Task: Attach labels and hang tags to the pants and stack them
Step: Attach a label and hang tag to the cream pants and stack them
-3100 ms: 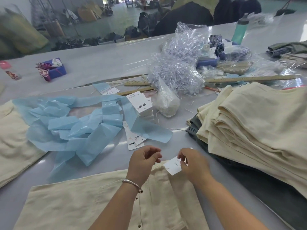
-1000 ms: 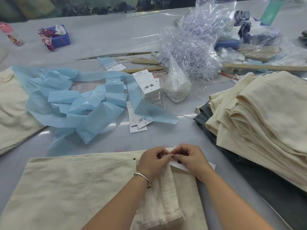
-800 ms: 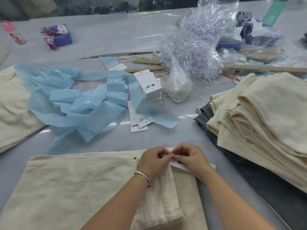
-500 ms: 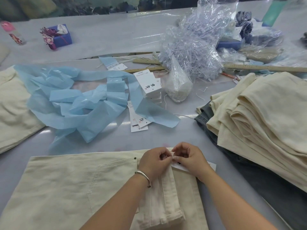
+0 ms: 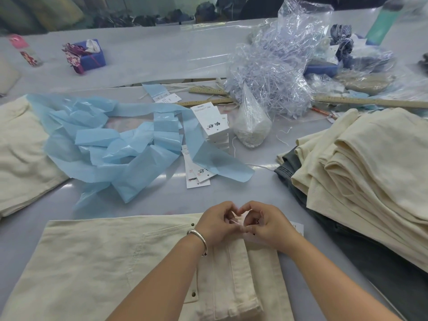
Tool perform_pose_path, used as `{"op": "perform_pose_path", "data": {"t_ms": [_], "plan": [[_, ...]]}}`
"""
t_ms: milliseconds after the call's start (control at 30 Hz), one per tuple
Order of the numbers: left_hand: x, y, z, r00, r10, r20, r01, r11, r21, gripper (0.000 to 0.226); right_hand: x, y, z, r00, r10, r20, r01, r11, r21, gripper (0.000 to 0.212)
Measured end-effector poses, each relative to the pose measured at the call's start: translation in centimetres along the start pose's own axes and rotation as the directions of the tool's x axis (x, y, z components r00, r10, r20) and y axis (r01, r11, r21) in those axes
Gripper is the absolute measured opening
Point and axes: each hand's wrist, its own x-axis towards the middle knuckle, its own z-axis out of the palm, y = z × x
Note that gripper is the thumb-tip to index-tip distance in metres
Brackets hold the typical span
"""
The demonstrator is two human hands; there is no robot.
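A pair of cream pants (image 5: 97, 262) lies flat on the table in front of me, waistband towards the far side. My left hand (image 5: 216, 224) and my right hand (image 5: 266, 225) meet fingertip to fingertip at the waistband. Between them they pinch a thin white string that belongs to a white hang tag (image 5: 295, 228). The tag lies mostly under my right hand, only its right edge showing. A stack of white hang tags (image 5: 212, 121) stands further back, with loose tags (image 5: 196, 174) in front of it.
A tall pile of folded cream pants (image 5: 370, 177) fills the right side, on dark fabric. More cream fabric (image 5: 20, 156) lies at the left. Crumpled blue backing strips (image 5: 120, 144), a clear bag of plastic fasteners (image 5: 273, 72), a small bag (image 5: 251, 126) and wooden rulers (image 5: 370, 103) sit beyond.
Both hands came together at the waistband and stayed there. Over the last second only the fingers shifted, now arched apart with the string pinched between the fingertips.
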Motion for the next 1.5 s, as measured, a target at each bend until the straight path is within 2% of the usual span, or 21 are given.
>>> {"op": "perform_pose_path", "data": {"t_ms": [67,100,133,200,233,300,367,467,567,633,667,733,800,867,933,1000,1100,1200,1300,1400,1500], "plan": [[-0.1,0.4,0.7,0.998,-0.002,-0.062,0.010,0.992,0.128,0.033,-0.5,0.1,-0.1,0.999,0.038,-0.007,-0.038,0.998,-0.053,0.029],[-0.4,0.6,1.3,0.995,0.016,-0.098,0.001,0.985,0.174,0.034,-0.6,0.1,-0.2,0.998,0.055,-0.016,-0.057,0.989,-0.138,0.030],[-0.9,0.8,1.8,0.992,0.037,-0.117,-0.013,0.981,0.192,0.036,-0.6,0.1,-0.3,0.997,0.065,-0.035,-0.072,0.959,-0.273,0.032],[-2.1,0.8,1.8,0.987,0.057,-0.147,-0.034,0.988,0.149,0.037,-0.1,-0.8,-0.2,0.992,0.023,-0.126,-0.089,0.829,-0.553,0.031],[-2.8,0.5,1.0,0.983,0.051,-0.179,-0.029,0.992,0.125,0.033,0.1,-1.6,0.2,0.983,-0.016,-0.184,-0.103,0.779,-0.619,0.031],[-4.7,-1.0,-1.8,0.952,0.019,-0.305,0.021,0.991,0.128,0.019,0.7,-3.3,1.8,0.964,-0.075,-0.256,-0.099,0.790,-0.606,0.029],[-7.6,-3.6,-5.7,0.844,-0.015,-0.537,0.150,0.967,0.209,0.009,1.3,-4.9,4.3,0.966,-0.105,-0.236,-0.047,0.825,-0.563,0.031],[-13.1,-8.5,-12.2,0.552,-0.066,-0.831,0.463,0.854,0.239,0.017,2.2,-6.3,8.7,0.995,-0.092,-0.036,0.045,0.748,-0.663,0.060],[-18.9,-12.6,-16.7,0.340,-0.321,-0.884,0.759,0.649,0.055,0.050,3.1,-6.6,12.2,0.995,-0.023,0.101,0.095,0.587,-0.804,0.098],[-22.4,-14.9,-18.1,0.281,-0.476,-0.833,0.840,0.542,-0.026,0.075,3.5,-6.3,13.8,0.994,0.047,0.100,0.062,0.509,-0.859,0.114],[-23.9,-15.9,-18.4,0.274,-0.521,-0.808,0.842,0.536,-0.061,0.083,3.7,-6.1,14.4,0.994,0.070,0.081,0.037,0.484,-0.874,0.117],[-26.2,-17.6,-18.2,0.303,-0.520,-0.799,0.804,0.589,-0.079,0.090,4.0,-6.2,15.5,0.997,0.046,0.065,0.038,0.437,-0.899,0.113],[-27.5,-18.4,-17.3,0.349,-0.462,-0.815,0.729,0.680,-0.073,0.087,4.2,-6.5,16.4,0.995,-0.004,0.103,0.096,0.403,-0.910,0.098],[-27.9,-18.0,-15.8,0.382,-0.448,-0.809,0.606,0.782,-0.146,0.072,3.5,-6.6,16.4,0.988,0.037,0.149,0.118,0.442,-0.889,0.080],[-28.0,-16.7,-13.9,0.422,-0.410,-0.808,0.503,0.848,-0.168,0.046,2.3,-6.6,15.6,0.977,0.096,0.189,0.111,0.527,-0.843,0.063],[-27.4,-14.8,-11.7,0.420,-0.244,-0.874,0.427,0.903,-0.047,0.027,0.7,-6.9,14.0,0.970,0.103,0.219,0.112,0.612,-0.783,0.050],[-25.4,-10.0,-8.8,0.413,0.056,-0.909,0.213,0.964,0.156,0.032,-2.3,-8.0,9.9,0.979,0.050,0.195,0.095,0.738,-0.669,0.042],[-22.4,-4.1,-7.4,0.417,0.222,-0.881,-0.036,0.973,0.228,0.034,-6.7,-8.9,3.9,0.998,-0.011,0.055,0.037,0.860,-0.508,0.033],[-18.8,2.2,-6.0,0.416,0.349,-0.840,-0.228,0.934,0.275,0.027,-11.7,-10.3,-2.5,0.988,-0.095,-0.124,0.023,0.875,-0.484,0.032],[-14.5,8.9,-3.8,0.448,0.368,-0.815,-0.319,0.917,0.238,0.030,-16.7,-11.5,-9.1,0.912,-0.200,-0.359,-0.047,0.817,-0.574,0.024],[-10.0,16.7,-0.9,0.460,0.397,-0.794,-0.456,0.873,0.172,0.036,-22.2,-13.1,-16.1,0.770,-0.282,-0.572,-0.208,0.736,-0.644,0.041]]}}
